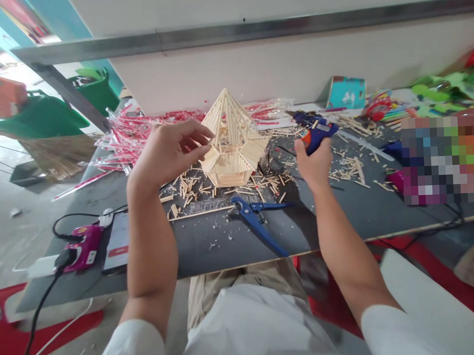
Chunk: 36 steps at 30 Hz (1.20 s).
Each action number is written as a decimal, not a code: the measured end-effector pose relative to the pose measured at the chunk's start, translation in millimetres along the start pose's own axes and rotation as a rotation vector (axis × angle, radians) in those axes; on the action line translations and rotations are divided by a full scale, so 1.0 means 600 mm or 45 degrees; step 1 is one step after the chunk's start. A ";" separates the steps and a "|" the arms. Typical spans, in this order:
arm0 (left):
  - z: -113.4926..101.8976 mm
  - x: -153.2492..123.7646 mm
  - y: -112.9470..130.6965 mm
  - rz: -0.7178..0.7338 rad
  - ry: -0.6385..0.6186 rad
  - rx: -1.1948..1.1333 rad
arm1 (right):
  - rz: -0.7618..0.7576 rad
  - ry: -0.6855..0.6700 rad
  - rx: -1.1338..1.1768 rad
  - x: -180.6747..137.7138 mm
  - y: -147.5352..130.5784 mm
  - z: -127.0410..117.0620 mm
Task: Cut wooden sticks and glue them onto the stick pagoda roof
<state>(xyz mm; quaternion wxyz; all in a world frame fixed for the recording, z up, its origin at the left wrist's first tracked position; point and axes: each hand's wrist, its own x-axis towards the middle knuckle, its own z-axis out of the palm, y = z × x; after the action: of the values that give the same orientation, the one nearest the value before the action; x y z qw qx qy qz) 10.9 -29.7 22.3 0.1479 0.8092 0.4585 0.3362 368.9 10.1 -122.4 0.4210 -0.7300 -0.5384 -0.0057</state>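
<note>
Stick pavilion model (234, 146) pinched at its left roof edge by left hand (169, 151); blue glue gun (317, 132) gripped tight in right hand (314, 161), just right of model.

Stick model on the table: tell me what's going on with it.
A person works at a dark table. The left hand has its fingertips against the model at its roof edge. The right hand grips a blue glue gun beside it. Blue cutters lie in front, among stick offcuts.
</note>
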 end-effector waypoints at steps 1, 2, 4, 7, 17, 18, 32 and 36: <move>0.003 0.001 0.000 0.001 -0.015 -0.051 | 0.061 -0.067 -0.099 0.013 0.018 -0.001; 0.006 0.001 -0.001 -0.004 -0.031 -0.099 | 0.129 -0.162 -0.232 0.024 0.036 -0.002; 0.014 0.003 -0.001 -0.028 -0.064 -0.197 | 0.192 -0.320 -0.406 0.039 0.064 -0.006; 0.026 0.006 0.002 -0.065 -0.099 -0.370 | 0.186 -0.381 -0.493 0.040 0.076 -0.015; 0.044 0.011 0.019 -0.093 -0.205 -0.645 | -1.035 -0.242 0.513 -0.040 -0.165 -0.068; 0.044 0.012 0.018 -0.098 -0.188 -0.621 | -1.105 -0.286 0.561 -0.042 -0.191 -0.072; 0.046 0.016 0.006 -0.195 -0.065 -0.501 | -1.134 -0.614 0.787 -0.014 -0.284 -0.059; 0.053 0.017 0.020 -0.201 -0.049 -0.458 | -1.019 -0.610 0.831 -0.016 -0.281 -0.060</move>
<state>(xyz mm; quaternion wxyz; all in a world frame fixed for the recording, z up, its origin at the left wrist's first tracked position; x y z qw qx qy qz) 44.0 -25.4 9.8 0.3247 0.7375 0.4502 0.3846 247.8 -8.6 -1.0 0.4560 -0.2821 -0.8273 0.1675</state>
